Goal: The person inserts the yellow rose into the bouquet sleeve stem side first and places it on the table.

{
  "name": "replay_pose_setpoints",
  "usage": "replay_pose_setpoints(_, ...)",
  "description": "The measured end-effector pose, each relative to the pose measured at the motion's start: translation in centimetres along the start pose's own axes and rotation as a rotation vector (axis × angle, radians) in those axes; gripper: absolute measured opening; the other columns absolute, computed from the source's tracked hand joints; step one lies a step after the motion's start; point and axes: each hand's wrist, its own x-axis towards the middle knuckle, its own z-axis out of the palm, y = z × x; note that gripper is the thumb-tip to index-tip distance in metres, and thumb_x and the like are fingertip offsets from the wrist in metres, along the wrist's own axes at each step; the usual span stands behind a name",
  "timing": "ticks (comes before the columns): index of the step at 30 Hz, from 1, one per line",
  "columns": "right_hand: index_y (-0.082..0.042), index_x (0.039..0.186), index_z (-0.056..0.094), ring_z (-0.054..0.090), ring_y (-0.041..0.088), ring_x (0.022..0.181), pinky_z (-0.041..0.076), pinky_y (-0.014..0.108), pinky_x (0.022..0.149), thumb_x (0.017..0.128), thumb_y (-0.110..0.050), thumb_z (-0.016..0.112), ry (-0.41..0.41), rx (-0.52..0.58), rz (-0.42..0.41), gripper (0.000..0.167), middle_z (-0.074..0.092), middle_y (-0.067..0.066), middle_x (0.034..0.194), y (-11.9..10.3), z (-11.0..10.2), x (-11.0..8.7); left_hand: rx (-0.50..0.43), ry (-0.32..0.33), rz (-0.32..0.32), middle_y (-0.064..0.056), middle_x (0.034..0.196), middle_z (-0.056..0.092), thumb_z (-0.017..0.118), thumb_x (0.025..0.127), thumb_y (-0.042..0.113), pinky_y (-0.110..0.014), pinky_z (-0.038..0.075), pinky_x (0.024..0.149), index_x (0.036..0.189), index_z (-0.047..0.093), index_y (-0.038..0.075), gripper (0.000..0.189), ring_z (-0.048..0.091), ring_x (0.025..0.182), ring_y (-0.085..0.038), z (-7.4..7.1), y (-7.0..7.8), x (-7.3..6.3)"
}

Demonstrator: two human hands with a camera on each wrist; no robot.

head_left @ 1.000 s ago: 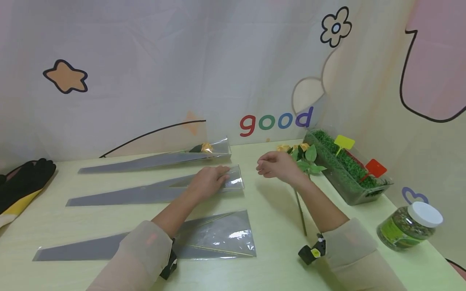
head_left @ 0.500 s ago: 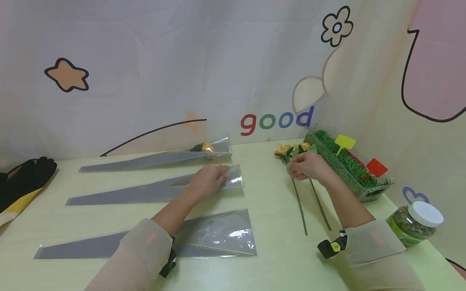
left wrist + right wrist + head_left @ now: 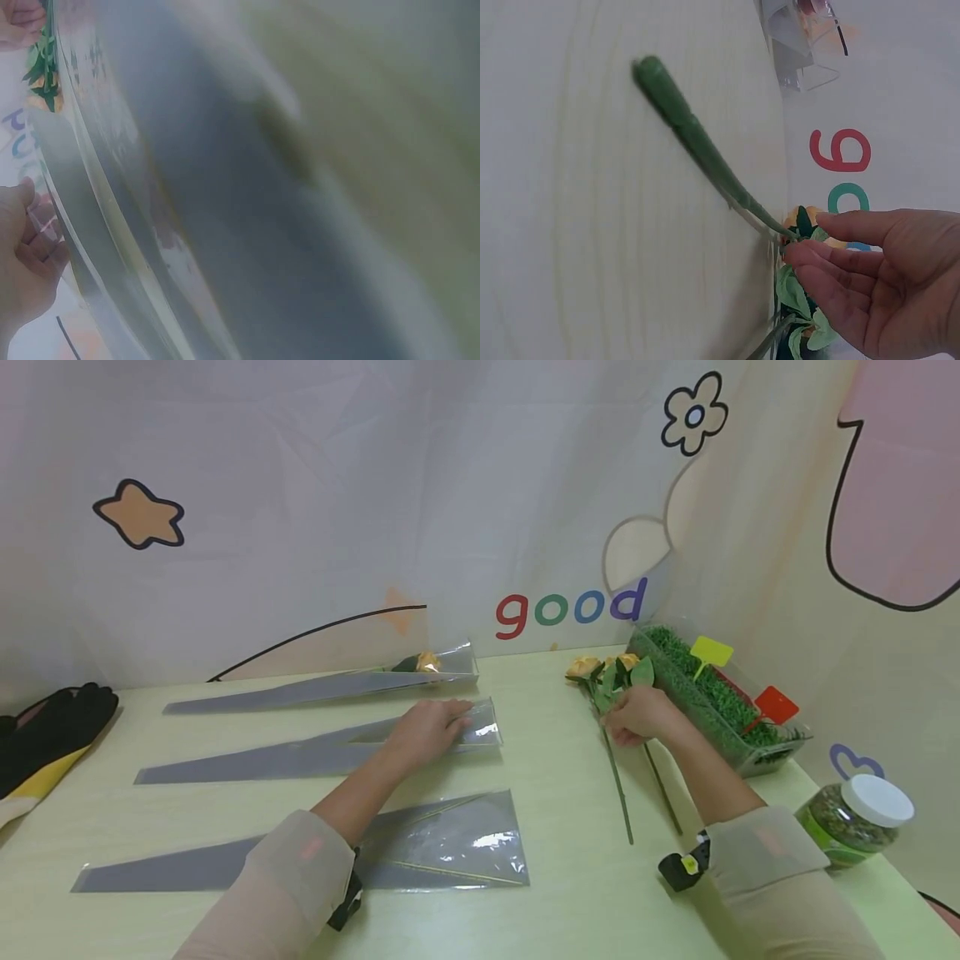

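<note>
The right hand (image 3: 637,717) has come across from bare space beside the wrappers and dropped down to the left of the two loose yellow roses (image 3: 582,667), which lie on the surface (image 3: 570,893) between the wrappers and the trough of green grass (image 3: 697,710), and have barely shifted over the last half second; this looks like the start of picking up a flower, with no lift made yet. Its thumb and forefinger stand narrow, with a green stem (image 3: 697,146) at their tips, but whether they pinch it or only touch it I cannot tell. Meanwhile the left hand (image 3: 427,731) has stayed put, fingers relaxed and fairly straight, resting on the middle wrapper (image 3: 300,760) near its wide end, perhaps to steady it (the far wrapper (image 3: 300,692) has a yellow rose inside). Much is hard to make out: the left hand covers part of the middle wrapper, its arm crosses the near wrapper (image 3: 450,843), and the right hand hides some of the leaves and the upper part of one stem. Most of the left wrist view is a gray blur, so the underside of that hand's contact is unclear, and the black glove (image 3: 56,727) is cut off at the edge.
</note>
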Motion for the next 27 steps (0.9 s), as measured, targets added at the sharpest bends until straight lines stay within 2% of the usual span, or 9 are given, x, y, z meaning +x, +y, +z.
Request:
replay_pose_setpoints(4, 0.005, 0.071, 0.068, 0.062, 0.016, 0.053, 0.054, 0.032, 0.054, 0.087, -0.012, 0.062, -0.035, -0.004, 0.023, 0.025, 0.064, 0.007, 0.060, 0.0, 0.3, 0.1, -0.016, 0.000, 0.004, -0.011, 0.120, 0.060, 0.057, 0.093, 0.018, -0.040, 0.041, 0.096, 0.122, 0.061, 0.005, 0.032, 0.053, 0.114, -0.027, -0.1, 0.1, -0.1)
replay_pose_setpoints(15, 0.008, 0.082, 0.070, 0.064, 0.017, 0.056, 0.055, 0.031, 0.056, 0.086, -0.013, 0.063, -0.048, -0.016, 0.056, 0.022, 0.066, 0.008, 0.063, -0.1, 0.8, 0.6, -0.029, 0.003, -0.005, -0.011, 0.120, 0.060, 0.057, 0.093, 0.018, -0.040, 0.041, 0.096, 0.122, 0.061, 0.006, 0.032, 0.053, 0.115, -0.027, -0.2, 0.2, -0.2)
replay_pose_setpoints(21, 0.008, 0.080, 0.068, 0.063, 0.016, 0.055, 0.054, 0.031, 0.056, 0.088, -0.018, 0.064, -0.045, 0.048, 0.087, 0.027, 0.065, 0.008, 0.062, 0.2, 0.9, 1.0, -0.025, 0.004, -0.011, -0.009, 0.120, 0.060, 0.057, 0.093, 0.019, -0.039, 0.041, 0.096, 0.122, 0.061, 0.007, 0.032, 0.053, 0.115, -0.026, -0.2, 0.2, -0.2)
replay_pose_setpoints(27, 0.010, 0.083, 0.066, 0.063, 0.015, 0.053, 0.055, 0.031, 0.056, 0.088, -0.013, 0.063, -0.048, 0.131, 0.088, 0.024, 0.063, 0.007, 0.061, 0.4, 1.1, 1.1, -0.017, -0.003, -0.014, -0.009, 0.121, 0.060, 0.057, 0.093, 0.019, -0.039, 0.041, 0.095, 0.123, 0.060, 0.007, 0.032, 0.053, 0.115, -0.026, -0.2, 0.1, -0.2)
